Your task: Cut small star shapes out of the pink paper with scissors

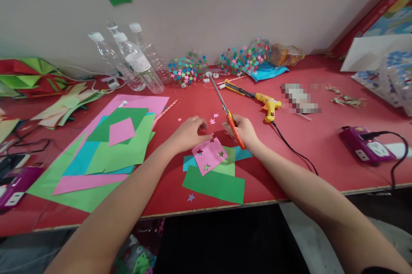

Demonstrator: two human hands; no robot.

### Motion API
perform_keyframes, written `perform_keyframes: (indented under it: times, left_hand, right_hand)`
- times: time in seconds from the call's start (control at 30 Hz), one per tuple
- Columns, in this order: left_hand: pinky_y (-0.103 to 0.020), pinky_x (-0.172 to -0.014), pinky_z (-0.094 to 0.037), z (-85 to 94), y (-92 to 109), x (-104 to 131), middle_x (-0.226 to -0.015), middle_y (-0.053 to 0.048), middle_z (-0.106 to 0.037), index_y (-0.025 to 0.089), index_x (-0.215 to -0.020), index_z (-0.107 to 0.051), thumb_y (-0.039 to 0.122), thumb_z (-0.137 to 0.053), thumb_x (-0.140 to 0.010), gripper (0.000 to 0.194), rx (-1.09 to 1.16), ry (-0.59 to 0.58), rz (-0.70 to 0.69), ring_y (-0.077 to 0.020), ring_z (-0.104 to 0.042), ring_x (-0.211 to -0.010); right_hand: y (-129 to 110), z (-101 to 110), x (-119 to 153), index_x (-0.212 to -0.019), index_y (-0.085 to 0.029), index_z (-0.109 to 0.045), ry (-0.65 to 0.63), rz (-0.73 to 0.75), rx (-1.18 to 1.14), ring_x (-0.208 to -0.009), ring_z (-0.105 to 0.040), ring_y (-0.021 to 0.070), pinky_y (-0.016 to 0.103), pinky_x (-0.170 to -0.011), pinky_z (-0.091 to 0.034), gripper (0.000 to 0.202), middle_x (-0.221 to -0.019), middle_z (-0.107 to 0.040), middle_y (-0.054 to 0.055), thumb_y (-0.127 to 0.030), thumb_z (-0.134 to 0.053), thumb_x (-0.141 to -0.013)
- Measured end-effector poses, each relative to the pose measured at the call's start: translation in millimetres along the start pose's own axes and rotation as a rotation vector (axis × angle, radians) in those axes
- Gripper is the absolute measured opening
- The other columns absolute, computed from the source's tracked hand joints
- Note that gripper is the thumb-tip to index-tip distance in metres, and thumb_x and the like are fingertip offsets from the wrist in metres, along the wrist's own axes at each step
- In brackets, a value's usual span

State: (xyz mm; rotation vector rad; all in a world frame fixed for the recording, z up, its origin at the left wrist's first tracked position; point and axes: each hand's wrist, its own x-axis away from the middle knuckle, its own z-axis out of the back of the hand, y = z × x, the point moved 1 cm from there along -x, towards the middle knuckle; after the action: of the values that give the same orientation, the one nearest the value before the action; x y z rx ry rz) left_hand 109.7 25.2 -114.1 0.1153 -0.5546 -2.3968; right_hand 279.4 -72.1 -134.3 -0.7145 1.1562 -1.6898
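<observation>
Near the middle of the red table lies a pink paper square (pixel 210 163) with star-shaped holes, over green and blue paper pieces. My left hand (pixel 193 133) is at its upper edge, fingers curled, with thumb and fingertips apart; nothing shows between them. In my right hand (pixel 243 131) are long scissors (pixel 234 131) with orange handles, their blades closed and pointing away toward the wall. Small pink paper stars (pixel 212 121) lie between and beyond my hands. Closer to the table edge are a dark green strip (pixel 214 185) and a lilac star (pixel 191 197).
Stacked coloured paper (pixel 125 154) lies left, with plastic bottles (pixel 141 61) behind. Star-covered balls (pixel 186 70) stand along the wall. A yellow glue gun (pixel 270 104) with a black cable and a purple power socket (pixel 367 145) are at the right.
</observation>
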Motion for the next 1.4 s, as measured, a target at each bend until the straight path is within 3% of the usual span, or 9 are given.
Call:
perform_keyframes:
  times: [0.1,0.3,0.47,0.63,0.8,1.0,1.13,1.27,1.4]
  left_hand:
    - [-0.038,-0.08,-0.046,-3.3,2.9,19.7,-0.104,-0.011,-0.061,0.018,-0.099,-0.058,0.044,-0.07,-0.065,0.044,0.004,-0.158,0.001,-0.0276,-0.058,-0.095]
    - [-0.038,-0.078,-0.046,-15.5,9.2,18.3,-0.1,-0.011,-0.061,0.018,-0.1,-0.055,0.028,-0.066,-0.064,0.039,0.11,-0.125,0.089,-0.0284,-0.059,-0.096]
    - [-0.03,-0.064,-0.041,-12.7,6.4,-0.5,-0.074,0.0,-0.056,0.019,-0.079,-0.054,0.023,-0.064,-0.063,0.02,0.511,-0.126,0.144,-0.0168,-0.054,-0.07]
    - [-0.027,-0.072,-0.043,-20.9,-4.9,-2.1,-0.083,0.001,-0.06,0.019,-0.083,-0.057,0.027,-0.072,-0.064,0.025,1.004,0.029,0.105,-0.0123,-0.055,-0.074]
    - [-0.024,-0.067,-0.041,-26.6,-9.0,4.0,-0.081,0.003,-0.058,0.02,-0.082,-0.058,0.025,-0.073,-0.065,0.023,1.126,0.134,0.108,-0.0094,-0.052,-0.069]
    - [-0.025,-0.065,-0.042,-24.0,-7.1,5.0,-0.081,0.003,-0.059,0.02,-0.082,-0.059,0.025,-0.075,-0.059,0.028,1.263,0.181,0.119,-0.0098,-0.053,-0.068]
    - [-0.026,-0.067,-0.044,-25.5,-7.0,6.0,-0.084,0.001,-0.061,0.02,-0.083,-0.059,0.027,-0.072,-0.063,0.025,1.169,0.198,0.095,-0.0121,-0.055,-0.072]
    - [-0.027,-0.07,-0.045,-27.9,-4.4,7.0,-0.086,0.0,-0.063,0.019,-0.083,-0.061,0.028,-0.074,-0.062,0.027,1.189,0.178,0.085,-0.0128,-0.057,-0.075]
    - [-0.028,-0.073,-0.048,-25.1,-1.6,7.2,-0.086,0.0,-0.066,0.018,-0.088,-0.063,0.032,-0.078,-0.061,0.034,1.394,0.157,0.12,-0.0134,-0.061,-0.076]
  right_hand:
    - [-1.2,-0.8,0.3,-0.06,-0.021,-0.04,-0.008,0.004,0.05,-0.054,-0.038,0.011,0.024,-0.051,-0.026,0.025,-0.053,-0.041,-0.005,-0.041,-0.053,-0.069]
    - [-0.4,-3.9,1.4,-0.057,-0.021,-0.036,-0.033,0.065,0.174,-0.054,-0.032,0.0097,0.024,-0.051,-0.022,0.028,-0.052,-0.036,-0.006,-0.037,-0.057,-0.069]
    - [2.4,-5.4,-0.2,-0.058,-0.02,-0.038,-0.046,0.022,0.195,-0.055,-0.031,0.0095,0.024,-0.051,-0.021,0.028,-0.053,-0.034,-0.006,-0.038,-0.056,-0.069]
    - [-1.0,-3.1,2.1,-0.06,-0.02,-0.04,-0.076,0.009,0.179,-0.055,-0.033,0.0099,0.024,-0.051,-0.023,0.031,-0.055,-0.035,-0.006,-0.045,-0.055,-0.072]
    - [-8.6,-3.5,9.4,-0.063,-0.019,-0.046,-0.207,-0.017,0.108,-0.055,-0.038,0.0106,0.024,-0.052,-0.027,0.03,-0.055,-0.04,-0.005,-0.046,-0.055,-0.073]
    - [-9.5,-0.1,9.0,-0.061,-0.019,-0.046,-0.1,-0.035,0.107,-0.048,-0.036,0.0088,0.023,-0.047,-0.026,0.031,-0.051,-0.038,-0.007,-0.044,-0.062,-0.07]
    - [-12.1,1.0,11.3,-0.063,-0.02,-0.047,-0.235,-0.114,-0.12,-0.037,-0.036,0.008,0.022,-0.041,-0.029,0.029,-0.04,-0.04,-0.008,-0.043,-0.059,-0.077]
    - [-15.6,-1.3,15.9,-0.064,-0.02,-0.047,-0.334,-0.141,-0.216,-0.032,-0.035,0.0067,0.021,-0.037,-0.029,0.02,-0.038,-0.041,-0.009,-0.032,-0.059,-0.076]
    - [-18.8,-2.8,17.9,-0.06,-0.021,-0.041,-0.332,-0.144,-0.219,-0.031,-0.035,0.0057,0.019,-0.035,-0.027,0.018,-0.039,-0.043,-0.01,-0.022,-0.056,-0.07]
